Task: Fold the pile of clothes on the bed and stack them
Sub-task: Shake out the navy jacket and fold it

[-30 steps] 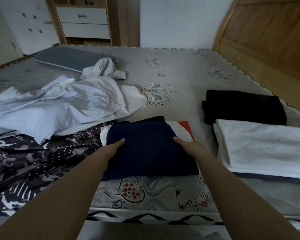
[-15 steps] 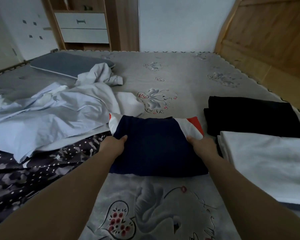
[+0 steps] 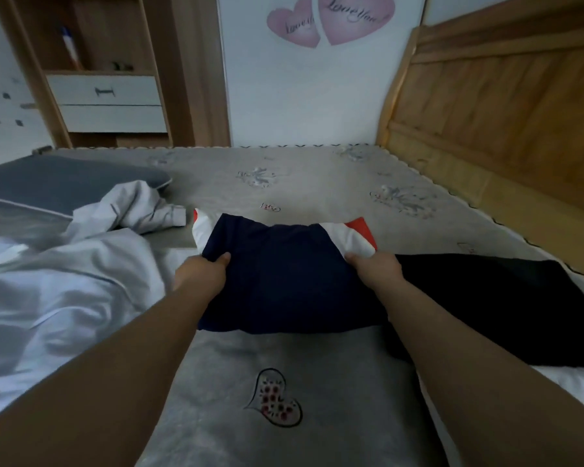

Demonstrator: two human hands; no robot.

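Gripping folded navy garment (image 3: pixel 284 281) at both sides, left hand (image 3: pixel 201 273) and right hand (image 3: pixel 376 269), lifted above bed (image 3: pixel 233 382) beside black stack (image 3: pixel 506 298). Could sag open mid-carry, floppy middle.

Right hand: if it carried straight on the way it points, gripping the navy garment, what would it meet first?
Judging loosely, the right hand points up the bed; beyond the navy garment only bare grey bedcover shows before the wall.

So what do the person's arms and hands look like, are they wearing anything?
Both arms are bare right down to the picture's edge: no sleeves show. The left hand and the right hand wear no gloves, and no rings, watch or bracelets show. The fingers are mostly hidden from view.
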